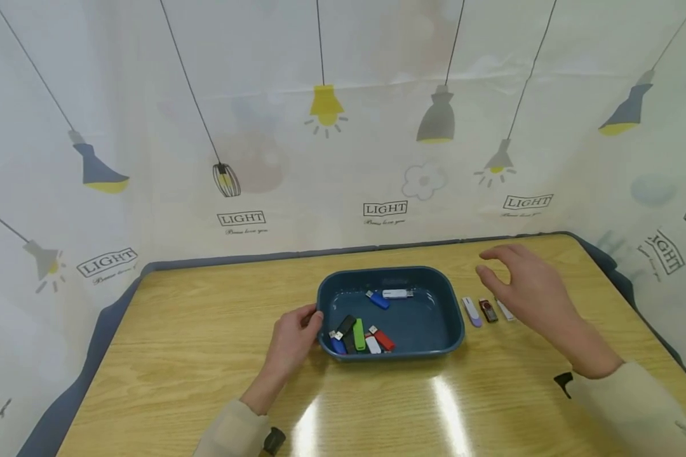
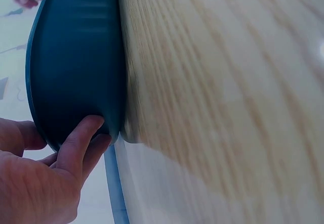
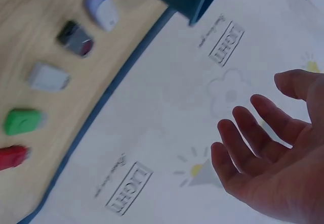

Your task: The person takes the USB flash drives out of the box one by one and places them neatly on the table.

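Observation:
A dark blue plastic tray (image 1: pixel 425 327) stands on the table with several USB flash drives in it. My left hand (image 1: pixel 290 336) grips the tray's left end, thumb over the rim and fingers against the outer wall (image 2: pixel 76 57). At the back of the tray lie a blue flash drive (image 1: pixel 379 300) and a white one (image 1: pixel 396 294). Green (image 1: pixel 359 334), red (image 1: pixel 384 339), black, blue and white drives cluster at its front left. Raised to the right of the tray, my right hand (image 1: pixel 534 292) holds nothing; its fingers are loosely bent and apart.
Right of the tray, flash drives lie in a row: white-and-purple (image 1: pixel 472 312), dark red and metal (image 1: pixel 488 310), and white (image 1: pixel 505 310). The right wrist view adds a green drive (image 3: pixel 22 121) and a red one (image 3: pixel 12 157). A lamp-printed cloth (image 1: pixel 297 190) borders the wooden table (image 1: pixel 206 330).

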Demonstrator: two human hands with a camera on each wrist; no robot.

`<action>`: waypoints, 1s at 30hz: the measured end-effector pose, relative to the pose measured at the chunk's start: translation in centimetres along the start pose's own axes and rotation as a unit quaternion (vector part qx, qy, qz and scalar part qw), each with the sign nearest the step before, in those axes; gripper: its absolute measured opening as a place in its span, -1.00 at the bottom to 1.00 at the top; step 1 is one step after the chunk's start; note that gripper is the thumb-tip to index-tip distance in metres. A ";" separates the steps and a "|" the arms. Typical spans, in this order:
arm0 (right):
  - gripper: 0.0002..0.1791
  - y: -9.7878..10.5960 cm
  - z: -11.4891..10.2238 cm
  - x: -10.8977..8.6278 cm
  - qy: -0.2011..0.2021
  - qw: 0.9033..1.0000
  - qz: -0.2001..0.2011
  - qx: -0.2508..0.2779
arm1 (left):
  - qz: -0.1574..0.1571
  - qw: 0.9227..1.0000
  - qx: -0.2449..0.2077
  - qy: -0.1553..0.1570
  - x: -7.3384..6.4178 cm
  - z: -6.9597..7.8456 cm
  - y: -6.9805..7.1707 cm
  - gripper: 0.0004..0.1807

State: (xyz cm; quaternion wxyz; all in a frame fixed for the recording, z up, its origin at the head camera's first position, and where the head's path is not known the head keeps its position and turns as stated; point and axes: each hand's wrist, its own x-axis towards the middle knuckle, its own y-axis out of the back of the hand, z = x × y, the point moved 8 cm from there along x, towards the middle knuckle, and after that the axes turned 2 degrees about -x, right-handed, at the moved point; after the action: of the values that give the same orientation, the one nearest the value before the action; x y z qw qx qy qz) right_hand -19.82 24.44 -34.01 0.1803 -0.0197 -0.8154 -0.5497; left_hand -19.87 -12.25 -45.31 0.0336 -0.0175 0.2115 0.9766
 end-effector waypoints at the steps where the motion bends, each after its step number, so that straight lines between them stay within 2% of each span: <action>1: -0.64 0.0 -0.7 0.2 0.004 1.000 -0.004 -0.001 | 0.001 1.000 0.001 0.000 0.0 0.0 0.0 -0.61; 9: -0.65 -1.7 -5.5 2.4 0.044 0.997 -0.057 0.014 | 0.001 1.000 -0.002 -0.001 0.0 0.0 0.1 -0.61; 17: -0.80 -5.2 -9.9 4.3 0.150 0.983 -0.105 0.014 | -0.004 1.000 -0.010 0.005 0.0 0.0 0.0 -0.60; 25: -0.81 -8.6 -12.4 6.1 0.167 0.971 -0.172 0.004 | 0.001 1.000 -0.004 0.004 -0.1 0.1 0.1 -0.62; 30: -0.83 -10.0 -13.8 6.9 0.190 0.963 -0.192 -0.014 | 0.001 1.000 -0.002 -0.001 0.0 0.1 0.1 -0.62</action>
State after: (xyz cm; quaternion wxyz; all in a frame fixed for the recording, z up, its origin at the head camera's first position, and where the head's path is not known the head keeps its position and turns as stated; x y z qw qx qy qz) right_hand -24.80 6.83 -36.16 0.2226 0.2389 -0.7468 -0.5793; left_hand -19.87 -12.32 -45.17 0.0334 -0.0160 0.2094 0.9771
